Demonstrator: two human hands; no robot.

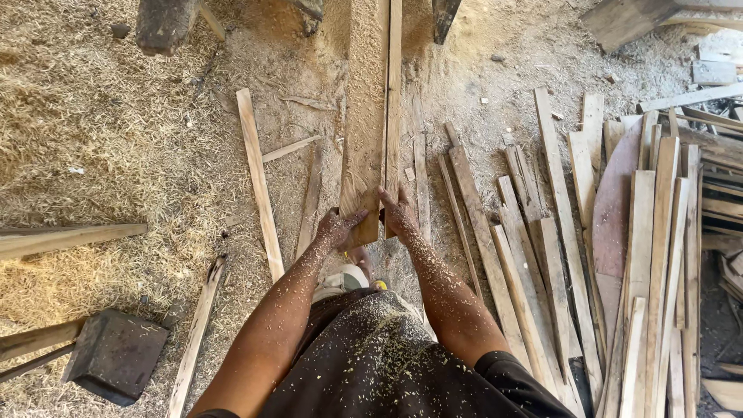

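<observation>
Covering the dirt floor [116,116], sawdust and shavings, a long plank [364,116] gripped at its near end by the left hand [337,227] and right hand [400,214], fingers clasped, cut slats [650,255] piled rightward.

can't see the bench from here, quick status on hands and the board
Left hand and right hand both grip the near end of the board. Thin strip split along its right side. Loose slats piled right, clear of it.

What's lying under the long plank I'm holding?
Under the plank, sawdust-covered ground and a loose slat show beside its edges. Directly beneath is hidden. Left hand and right hand grip its near end.
</observation>
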